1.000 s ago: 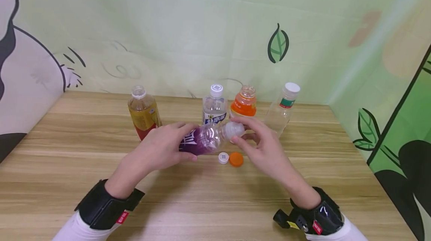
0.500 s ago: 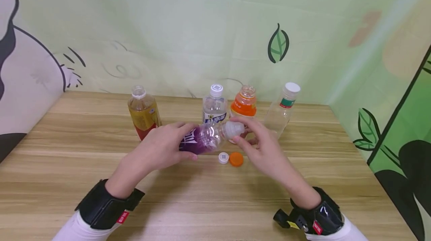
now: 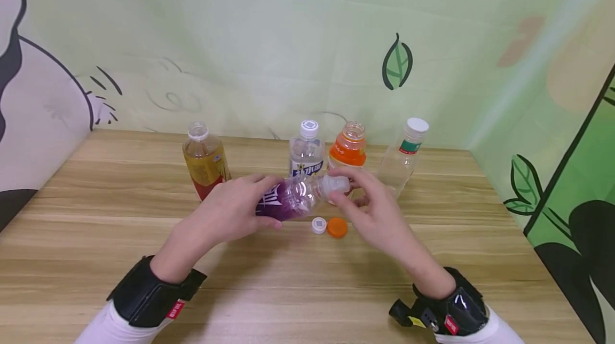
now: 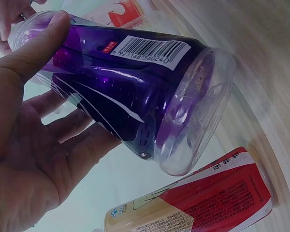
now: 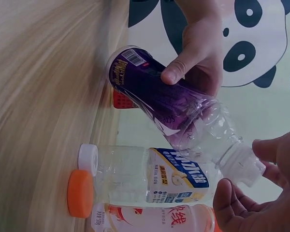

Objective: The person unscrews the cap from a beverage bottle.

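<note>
A clear bottle with a purple label [image 3: 283,200] is held tilted above the table, its translucent white cap [image 3: 333,185] pointing right. My left hand [image 3: 228,208] grips its labelled body, thumb on one side and fingers on the other, as the left wrist view shows. My right hand [image 3: 372,202] has thumb and fingers about the cap, pinching it; in the right wrist view the fingertips [image 5: 224,193] lie at the cap's sides. Below the bottle, a small white cap [image 3: 319,225] and an orange cap [image 3: 337,227] lie side by side on the table.
Behind stand an uncapped bottle with a yellow-red label [image 3: 205,159], a white-capped water bottle [image 3: 306,149], an uncapped orange bottle [image 3: 348,146] and a clear white-capped bottle [image 3: 403,154]. The wooden table [image 3: 288,296] ends at a printed cloth backdrop [image 3: 240,55].
The translucent cap and my right fingertips have shifted very slightly to the right. The left hand and the standing bottles look unmoved.
</note>
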`<state>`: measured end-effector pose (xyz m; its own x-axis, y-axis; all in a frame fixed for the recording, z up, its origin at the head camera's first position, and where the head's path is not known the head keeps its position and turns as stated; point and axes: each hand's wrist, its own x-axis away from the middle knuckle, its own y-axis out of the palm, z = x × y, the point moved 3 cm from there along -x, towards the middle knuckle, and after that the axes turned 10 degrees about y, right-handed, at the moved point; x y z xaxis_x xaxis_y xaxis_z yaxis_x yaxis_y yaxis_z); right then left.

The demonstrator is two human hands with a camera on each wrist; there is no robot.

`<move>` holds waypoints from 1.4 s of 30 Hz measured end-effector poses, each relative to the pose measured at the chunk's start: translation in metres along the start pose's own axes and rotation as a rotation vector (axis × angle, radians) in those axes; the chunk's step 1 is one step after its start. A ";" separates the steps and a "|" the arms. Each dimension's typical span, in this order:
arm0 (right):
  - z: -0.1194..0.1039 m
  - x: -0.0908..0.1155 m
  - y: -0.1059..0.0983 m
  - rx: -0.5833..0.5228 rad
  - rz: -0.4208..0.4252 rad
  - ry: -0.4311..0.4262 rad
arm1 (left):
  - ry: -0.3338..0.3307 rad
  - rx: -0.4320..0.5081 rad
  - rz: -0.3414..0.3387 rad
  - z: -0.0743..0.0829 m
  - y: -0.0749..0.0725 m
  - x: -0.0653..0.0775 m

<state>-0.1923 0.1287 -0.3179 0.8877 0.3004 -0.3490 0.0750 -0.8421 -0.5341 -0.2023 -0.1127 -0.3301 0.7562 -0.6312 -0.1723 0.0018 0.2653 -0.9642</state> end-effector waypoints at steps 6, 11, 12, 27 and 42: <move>0.000 -0.001 0.000 0.022 0.017 0.030 | 0.002 0.004 -0.004 0.000 0.000 0.000; 0.000 0.000 0.000 0.035 0.010 0.084 | 0.002 0.002 -0.004 0.001 -0.001 0.000; 0.000 0.000 0.000 0.032 0.006 0.089 | 0.000 0.002 -0.005 0.001 -0.001 0.000; -0.002 0.000 -0.001 0.029 0.010 0.027 | -0.002 0.001 -0.007 0.001 0.000 0.000; 0.001 0.000 -0.003 0.077 -0.002 0.021 | -0.003 -0.001 -0.012 0.000 0.000 0.000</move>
<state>-0.1930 0.1315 -0.3168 0.8968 0.2919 -0.3324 0.0423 -0.8046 -0.5923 -0.2021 -0.1128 -0.3297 0.7583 -0.6320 -0.1600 0.0103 0.2569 -0.9664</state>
